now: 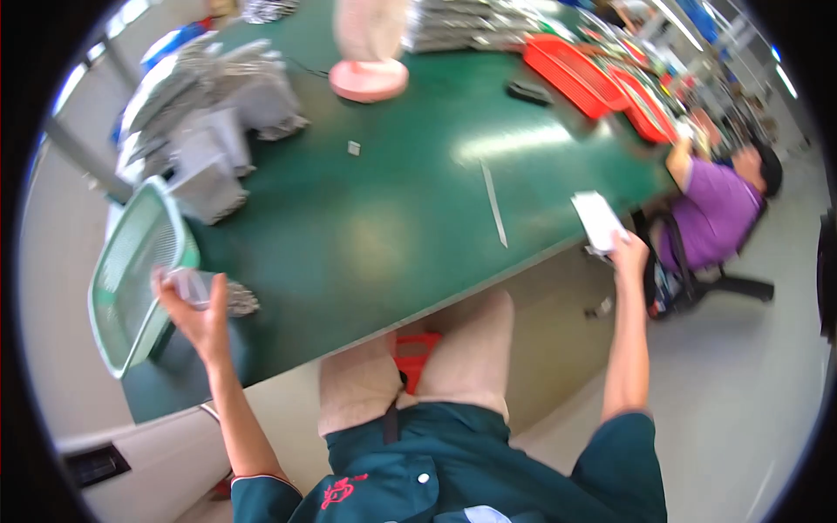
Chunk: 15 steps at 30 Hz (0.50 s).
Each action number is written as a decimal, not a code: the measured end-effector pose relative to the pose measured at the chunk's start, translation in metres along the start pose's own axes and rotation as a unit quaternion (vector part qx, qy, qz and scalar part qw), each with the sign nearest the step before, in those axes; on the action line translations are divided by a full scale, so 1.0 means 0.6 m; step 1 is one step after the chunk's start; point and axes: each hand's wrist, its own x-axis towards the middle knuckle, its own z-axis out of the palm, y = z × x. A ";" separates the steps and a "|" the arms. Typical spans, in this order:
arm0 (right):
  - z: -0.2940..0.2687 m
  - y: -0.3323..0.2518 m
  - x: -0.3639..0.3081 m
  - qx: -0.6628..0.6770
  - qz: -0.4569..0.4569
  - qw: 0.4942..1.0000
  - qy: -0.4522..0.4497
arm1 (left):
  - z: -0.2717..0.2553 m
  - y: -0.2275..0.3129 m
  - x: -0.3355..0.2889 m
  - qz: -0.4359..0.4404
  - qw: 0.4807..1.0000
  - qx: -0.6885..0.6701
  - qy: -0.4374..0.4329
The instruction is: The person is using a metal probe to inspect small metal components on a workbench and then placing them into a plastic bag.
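Observation:
My left hand (199,321) is at the near edge of a pale green plastic basket (106,277), its thumb and fingers curved around a small translucent, whitish plastic piece (193,288). What exactly that piece is cannot be made out. Beside this hand, a crinkled silvery packet (241,302) lies on the green table (366,200). Away to the right, past the table's front edge, my right hand (629,253) grips a stack of white cards or papers (598,220) at its lower end. Something dark and small shows under the stack, too blurred to name.
Grey wrapped bundles (209,131) are piled at the left behind the basket. A pink fan (369,80) stands at the back. A thin white strip (494,205) and a small white square (354,148) lie mid-table. Red baskets (575,78) and a seated person in purple (711,205) are at right.

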 end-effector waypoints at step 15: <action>0.207 -0.654 -0.301 0.163 -0.459 0.738 -0.467 | 0.032 0.057 -0.009 0.082 0.994 0.006 -0.079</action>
